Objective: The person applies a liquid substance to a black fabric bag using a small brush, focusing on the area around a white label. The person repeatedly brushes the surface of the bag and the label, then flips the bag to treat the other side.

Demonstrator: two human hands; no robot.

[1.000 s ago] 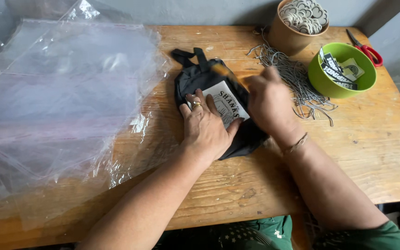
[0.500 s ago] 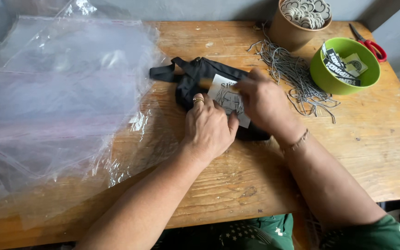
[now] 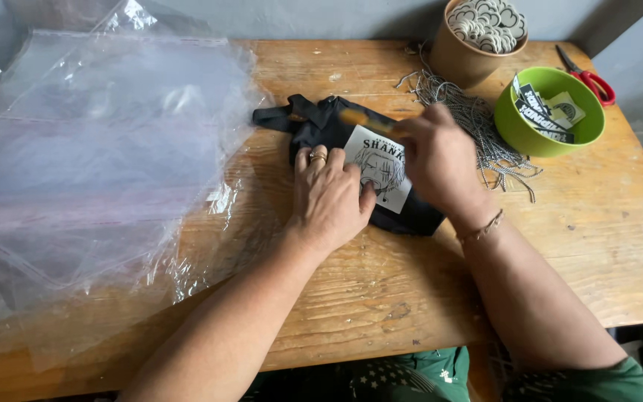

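A black fabric pouch (image 3: 321, 126) with straps lies on the wooden table (image 3: 381, 298). A white printed card (image 3: 378, 167) rests on top of it. My left hand (image 3: 329, 195) lies flat over the pouch, with its fingertips on the card's left edge. My right hand (image 3: 440, 160) presses on the card's right side. Its fingers pinch a small orange-brown thing (image 3: 362, 121) that is blurred.
Several clear plastic bags (image 3: 91, 171) are heaped over the table's left half. At the back right are a brown cup of round white tags (image 3: 481, 33), a green bowl of printed cards (image 3: 552, 112), red-handled scissors (image 3: 589, 74) and a pile of grey strings (image 3: 470, 112).
The pouch and card have shifted and turned a little on the table. Both hands have stayed on them, and the left now lies flatter over the card.
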